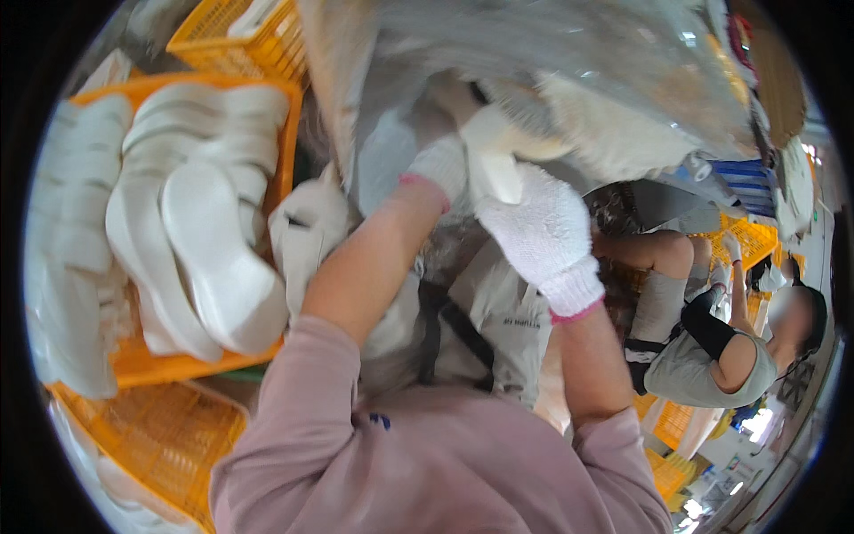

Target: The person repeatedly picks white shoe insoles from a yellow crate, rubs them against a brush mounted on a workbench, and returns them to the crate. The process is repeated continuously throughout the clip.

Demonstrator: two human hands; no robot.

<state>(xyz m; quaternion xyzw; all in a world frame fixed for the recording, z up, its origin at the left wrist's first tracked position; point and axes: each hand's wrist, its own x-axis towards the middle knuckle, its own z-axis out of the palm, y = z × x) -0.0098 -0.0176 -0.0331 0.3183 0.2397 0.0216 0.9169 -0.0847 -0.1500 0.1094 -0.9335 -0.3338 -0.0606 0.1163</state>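
Up near the middle of the view, both gloved hands meet on a pale sole (495, 151). The right hand (538, 233), in a white knit glove with a pink cuff, has its grip clenched around the sole's lower end. The left hand (442, 165), gloved alike, touches the sole from the left side; its fingers are hidden behind the sole, so I cannot tell whether its grip is closed. Behind the sole hangs a big clear plastic bag (569, 62) with more pale pieces inside. To the left, an orange crate (156, 365) holds a stack of white soles (200, 240) lying on their sides, overlapping. A yellow crate (245, 36) sits above it, and another yellow one (151, 436) below. At right, well apart, another person (712, 347) in a grey top leans over yellow crates (752, 238).
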